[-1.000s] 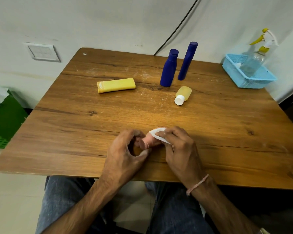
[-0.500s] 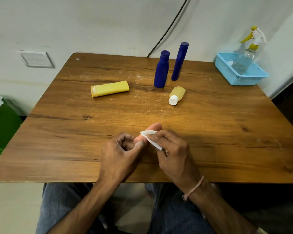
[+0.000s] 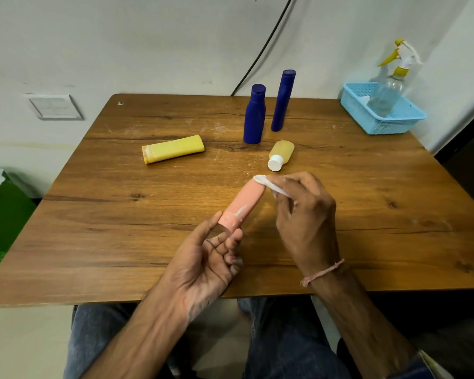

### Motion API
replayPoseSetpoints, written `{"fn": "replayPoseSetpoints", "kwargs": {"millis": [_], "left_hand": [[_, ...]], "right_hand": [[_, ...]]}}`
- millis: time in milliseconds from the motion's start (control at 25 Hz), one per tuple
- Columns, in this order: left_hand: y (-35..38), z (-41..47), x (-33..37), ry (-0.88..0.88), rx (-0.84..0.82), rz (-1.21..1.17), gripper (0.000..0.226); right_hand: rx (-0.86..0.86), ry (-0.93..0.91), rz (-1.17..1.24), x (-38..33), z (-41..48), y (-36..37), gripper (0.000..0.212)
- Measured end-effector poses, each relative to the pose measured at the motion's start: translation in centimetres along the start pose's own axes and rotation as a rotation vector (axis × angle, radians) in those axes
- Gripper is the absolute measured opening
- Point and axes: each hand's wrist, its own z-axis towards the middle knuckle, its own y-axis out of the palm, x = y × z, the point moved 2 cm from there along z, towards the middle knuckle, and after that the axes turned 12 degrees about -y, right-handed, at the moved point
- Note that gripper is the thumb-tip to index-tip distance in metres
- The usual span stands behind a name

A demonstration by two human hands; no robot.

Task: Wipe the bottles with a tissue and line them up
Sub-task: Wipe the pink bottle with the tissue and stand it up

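Observation:
My left hand (image 3: 205,261) holds the near end of a pink tube (image 3: 244,205) between thumb and fingertips, lifted over the wooden table (image 3: 121,214) and pointing away from me. My right hand (image 3: 304,217) pinches a folded white tissue (image 3: 268,184) against the tube's far end. A white smear shows near the tube's lower end. Further back lie a yellow tube (image 3: 173,149) and a small yellow bottle with a white cap (image 3: 281,154). Two blue bottles stand upright behind them, a shorter one (image 3: 254,114) and a taller one (image 3: 283,101).
A light blue basket (image 3: 381,124) at the table's back right corner holds a clear spray bottle (image 3: 389,91) with a yellow trigger. A black cable (image 3: 260,50) runs down the wall behind the table. A green crate (image 3: 0,228) sits on the floor at left.
The pink tube has been raised and drawn out from my left fist, which has opened to a fingertip hold. My right hand slid the tissue up to the tube's far end.

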Motion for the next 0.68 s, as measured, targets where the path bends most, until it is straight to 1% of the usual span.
{"fn": "replayPoseSetpoints", "kwargs": {"millis": [120, 200, 280, 320, 400, 440, 520, 600, 680], "left_hand": [[0.2, 0.3, 0.0, 0.01, -0.038, -0.023, 0.035], [0.0, 0.6, 0.1, 0.037, -0.044, -0.047, 0.037], [-0.2, 0.7, 0.2, 0.048, -0.052, -0.047, 0.038], [-0.4, 0.7, 0.3, 0.048, -0.055, -0.031, 0.037], [-0.4, 0.7, 0.5, 0.05, -0.061, -0.008, 0.035], [-0.4, 0.8, 0.7, 0.055, -0.068, -0.005, 0.035], [-0.1, 1.3, 1.5, 0.096, -0.08, 0.009, 0.031], [0.0, 2.5, 3.2, 0.205, -0.053, 0.096, 0.025], [0.7, 3.7, 5.2, 0.346, 0.031, 0.272, 0.03]], "right_hand": [[-0.057, -0.109, 0.071, -3.4, -2.1, 0.8, 0.028], [-0.092, -0.147, 0.168, -5.3, -3.2, 0.8, 0.03], [-0.129, -0.137, 0.279, -5.5, -3.3, 0.5, 0.031], [-0.13, -0.1, 0.334, -5.0, -3.1, 0.2, 0.029], [-0.099, 0.053, 0.428, -3.3, -2.8, -0.5, 0.027], [-0.074, 0.158, 0.486, -2.4, -2.7, -0.6, 0.026], [0.003, 0.413, 0.68, -0.7, -2.6, -0.4, 0.022], [0.105, 0.66, 0.901, 0.5, -2.9, 0.2, 0.02], [0.16, 0.793, 0.998, 1.4, -3.2, 0.7, 0.021]]}}
